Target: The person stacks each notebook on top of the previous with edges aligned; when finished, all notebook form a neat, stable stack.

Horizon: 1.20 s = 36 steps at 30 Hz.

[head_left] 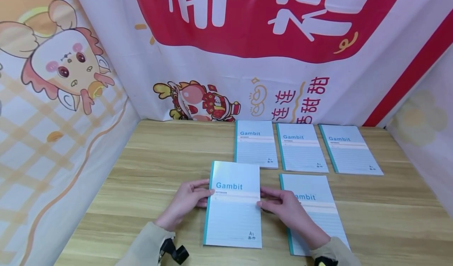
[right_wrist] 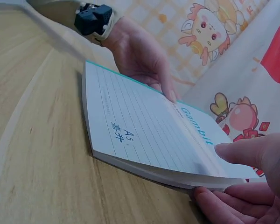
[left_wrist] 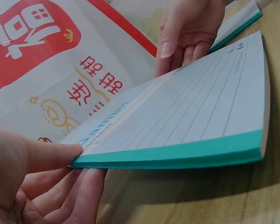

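Observation:
A pale blue Gambit notebook (head_left: 233, 222) with a teal spine is held between both hands, raised at least partly off the wooden table. My left hand (head_left: 185, 201) grips the spine side, thumb on the cover and fingers underneath, as the left wrist view shows along the teal spine (left_wrist: 186, 156). On the opposite edge is my right hand (head_left: 288, 209); in the right wrist view its thumb (right_wrist: 242, 151) lies over the cover and its fingers are below the pages. Another notebook (head_left: 320, 230) lies on the table, partly hidden under the right hand and forearm.
Three matching notebooks lie in a row along the back of the table: a left one (head_left: 255, 150), a middle one (head_left: 304, 156) and a right one (head_left: 352, 157). Printed cloth (head_left: 198, 61) hangs behind them and on both sides. Wrist cameras sit on both sleeves.

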{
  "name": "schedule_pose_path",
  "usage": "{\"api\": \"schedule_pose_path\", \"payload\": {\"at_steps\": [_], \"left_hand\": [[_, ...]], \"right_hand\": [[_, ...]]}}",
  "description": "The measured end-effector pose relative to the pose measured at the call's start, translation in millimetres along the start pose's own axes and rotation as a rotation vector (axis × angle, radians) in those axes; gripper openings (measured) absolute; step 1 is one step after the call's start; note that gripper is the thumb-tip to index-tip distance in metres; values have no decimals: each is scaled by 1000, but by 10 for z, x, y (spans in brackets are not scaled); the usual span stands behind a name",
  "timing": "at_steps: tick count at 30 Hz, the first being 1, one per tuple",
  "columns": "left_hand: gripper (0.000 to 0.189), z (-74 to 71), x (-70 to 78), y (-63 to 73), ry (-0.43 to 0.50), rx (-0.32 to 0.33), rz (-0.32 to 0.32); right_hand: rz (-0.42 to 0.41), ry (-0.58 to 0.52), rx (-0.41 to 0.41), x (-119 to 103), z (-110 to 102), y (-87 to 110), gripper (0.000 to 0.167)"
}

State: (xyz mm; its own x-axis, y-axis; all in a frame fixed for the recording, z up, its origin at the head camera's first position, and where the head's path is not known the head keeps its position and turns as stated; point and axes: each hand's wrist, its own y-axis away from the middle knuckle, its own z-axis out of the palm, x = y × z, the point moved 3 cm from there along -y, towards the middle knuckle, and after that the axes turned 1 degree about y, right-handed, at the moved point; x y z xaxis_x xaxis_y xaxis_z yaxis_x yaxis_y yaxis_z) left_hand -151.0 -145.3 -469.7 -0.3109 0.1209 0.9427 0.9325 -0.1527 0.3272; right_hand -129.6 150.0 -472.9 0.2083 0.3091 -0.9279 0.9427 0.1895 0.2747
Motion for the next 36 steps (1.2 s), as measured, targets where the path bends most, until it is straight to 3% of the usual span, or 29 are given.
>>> {"api": "schedule_pose_path", "payload": {"at_steps": [4, 14, 23, 31, 36], "left_hand": [[51, -16, 35, -24, 18, 2, 4], [49, -38, 121, -182, 57, 55, 6], [50, -13, 169, -369, 82, 102, 8], [56, 28, 199, -453, 66, 94, 12], [52, 68, 236, -526, 74, 75, 13]], "right_hand": [[18, -55, -41, 6, 5, -14, 65], [55, -35, -70, 26, -17, -36, 56], [75, -33, -28, 9, -66, -38, 47], [100, -42, 41, 48, -140, -97, 42], [95, -109, 45, 51, -215, -118, 43]]}}
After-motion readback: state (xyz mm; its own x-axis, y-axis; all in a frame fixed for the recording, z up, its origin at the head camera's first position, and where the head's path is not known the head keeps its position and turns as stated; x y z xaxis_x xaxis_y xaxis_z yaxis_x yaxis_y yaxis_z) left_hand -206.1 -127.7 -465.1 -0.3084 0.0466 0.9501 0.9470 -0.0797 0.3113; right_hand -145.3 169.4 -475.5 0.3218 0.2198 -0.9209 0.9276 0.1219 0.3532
